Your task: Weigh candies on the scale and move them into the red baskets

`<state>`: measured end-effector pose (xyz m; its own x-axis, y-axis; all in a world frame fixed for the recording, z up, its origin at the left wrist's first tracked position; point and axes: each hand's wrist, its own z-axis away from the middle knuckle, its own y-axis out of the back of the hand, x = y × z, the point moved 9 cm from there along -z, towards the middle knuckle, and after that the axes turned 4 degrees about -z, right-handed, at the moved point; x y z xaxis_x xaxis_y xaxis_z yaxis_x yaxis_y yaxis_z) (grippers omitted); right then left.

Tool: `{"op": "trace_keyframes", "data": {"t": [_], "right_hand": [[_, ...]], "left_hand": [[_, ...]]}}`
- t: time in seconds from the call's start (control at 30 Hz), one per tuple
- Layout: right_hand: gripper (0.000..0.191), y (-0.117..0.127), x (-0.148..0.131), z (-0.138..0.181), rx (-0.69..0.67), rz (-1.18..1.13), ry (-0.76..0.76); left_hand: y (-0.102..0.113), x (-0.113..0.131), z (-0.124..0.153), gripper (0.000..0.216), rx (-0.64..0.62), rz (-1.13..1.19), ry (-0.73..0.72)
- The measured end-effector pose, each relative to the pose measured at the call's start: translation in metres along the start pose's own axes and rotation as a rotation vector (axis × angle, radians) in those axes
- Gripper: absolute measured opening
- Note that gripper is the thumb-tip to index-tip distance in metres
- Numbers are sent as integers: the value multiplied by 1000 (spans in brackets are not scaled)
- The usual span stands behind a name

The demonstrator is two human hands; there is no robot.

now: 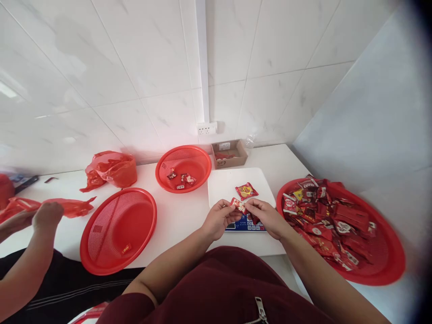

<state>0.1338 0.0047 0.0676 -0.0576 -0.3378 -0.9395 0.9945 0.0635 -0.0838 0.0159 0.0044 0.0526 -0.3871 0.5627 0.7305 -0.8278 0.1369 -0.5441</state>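
Observation:
My left hand point(218, 219) and my right hand point(266, 217) pinch a small red and white candy packet point(238, 204) between them, just above the front of a white weighing scale point(222, 184). My right hand also seems to keep a dark red packet point(254, 219) under its fingers. A red and yellow candy packet point(246, 191) lies on the scale's platform. At my right, a large red basket point(388, 265) is heaped with several red candy packets.
A red basket point(135, 234) holding one small packet sits at my left; another red basket point(199, 159) with several packets stands behind. A cardboard box point(229, 155) is at the wall. Another person's hands point(40, 216) handle red plastic bags point(111, 168) at far left.

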Motion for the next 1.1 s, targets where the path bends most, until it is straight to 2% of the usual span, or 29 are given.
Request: {"op": "trace_keyframes", "data": {"t": [0.27, 0.8, 0.97, 1.1], "right_hand": [[39, -5, -11, 3, 36, 33, 60], [39, -6, -9, 6, 48, 51, 58], [38, -9, -7, 8, -19, 139, 57], [40, -14, -7, 12, -116, 178, 15]], "left_hand": [[5, 3, 4, 30, -23, 23, 21], [8, 2, 3, 30, -43, 6, 24], [8, 9, 1, 36, -40, 26, -21], [5, 24, -1, 39, -78, -160, -96]]}}
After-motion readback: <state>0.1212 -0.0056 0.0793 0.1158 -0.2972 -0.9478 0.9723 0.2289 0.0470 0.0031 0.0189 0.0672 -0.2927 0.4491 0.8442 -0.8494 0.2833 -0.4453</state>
